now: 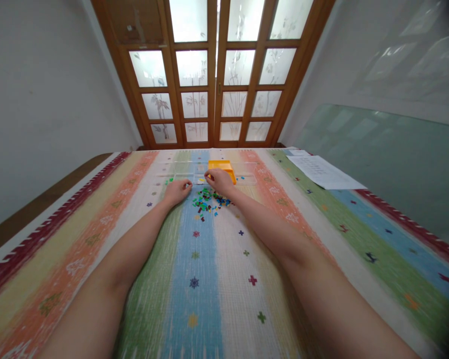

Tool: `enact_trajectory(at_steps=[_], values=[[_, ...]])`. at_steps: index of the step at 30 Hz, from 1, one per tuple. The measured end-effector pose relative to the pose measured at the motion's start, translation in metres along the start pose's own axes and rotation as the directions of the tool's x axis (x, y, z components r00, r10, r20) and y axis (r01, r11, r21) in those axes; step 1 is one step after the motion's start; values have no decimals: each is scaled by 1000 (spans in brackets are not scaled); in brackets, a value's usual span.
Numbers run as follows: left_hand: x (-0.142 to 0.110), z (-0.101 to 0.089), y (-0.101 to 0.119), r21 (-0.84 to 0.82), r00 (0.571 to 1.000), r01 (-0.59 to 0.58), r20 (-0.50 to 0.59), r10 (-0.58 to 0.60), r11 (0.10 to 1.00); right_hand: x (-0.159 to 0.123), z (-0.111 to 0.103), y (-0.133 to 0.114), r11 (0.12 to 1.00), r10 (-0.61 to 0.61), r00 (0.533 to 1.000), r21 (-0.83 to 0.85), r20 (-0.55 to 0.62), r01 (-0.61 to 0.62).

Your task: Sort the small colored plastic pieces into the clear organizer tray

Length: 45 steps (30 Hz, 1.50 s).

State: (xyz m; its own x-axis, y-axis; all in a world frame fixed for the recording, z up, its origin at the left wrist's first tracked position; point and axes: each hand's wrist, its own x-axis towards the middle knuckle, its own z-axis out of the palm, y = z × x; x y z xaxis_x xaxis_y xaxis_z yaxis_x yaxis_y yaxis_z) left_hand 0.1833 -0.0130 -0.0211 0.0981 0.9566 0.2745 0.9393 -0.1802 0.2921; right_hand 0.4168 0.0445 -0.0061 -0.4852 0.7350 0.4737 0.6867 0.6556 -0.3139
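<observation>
Two bare forearms are seen, with no sleeves reaching as far as the elbows. No watch, ring, bracelet or glove is worn on the left hand (177, 191) or the right hand (219, 180). The fingers are too small for nails to be made out.

Striped cloth (209, 279) bare near side — yellow tray (221, 167), bead pile (206, 200) block far centre.

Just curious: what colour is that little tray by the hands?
Yellow-orange tray, seen in the head view.
</observation>
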Motion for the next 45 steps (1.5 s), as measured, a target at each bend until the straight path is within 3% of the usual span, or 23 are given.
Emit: enact_trajectory(at_steps=[6,13,20,26,32,38,45], values=[[-1,0,1,-5,999,-41,34,41,999,18,8,5,996,89,996,-4,-18,-89],[-1,1,-1,-3,997,-76,33,76,997,16,8,7,998,60,998,24,-14,-59],[-2,2,0,1,997,-66,34,66,998,-8,2,-1,991,-104,990,98,96,95],[-1,6,-2,-10,996,-86,23,86,996,-20,-5,-10,954,-292,922,139,253,265],[-1,4,0,6,997,-69,37,69,998,-20,-6,-12,931,-365,877,129,314,341],[-2,3,0,2,997,-71,38,71,997,-17,-19,-8,953,-304,868,108,392,285],[-1,5,-2,3,995,-91,38,90,996,-14,-45,-6,981,-22,858,-154,512,117]])
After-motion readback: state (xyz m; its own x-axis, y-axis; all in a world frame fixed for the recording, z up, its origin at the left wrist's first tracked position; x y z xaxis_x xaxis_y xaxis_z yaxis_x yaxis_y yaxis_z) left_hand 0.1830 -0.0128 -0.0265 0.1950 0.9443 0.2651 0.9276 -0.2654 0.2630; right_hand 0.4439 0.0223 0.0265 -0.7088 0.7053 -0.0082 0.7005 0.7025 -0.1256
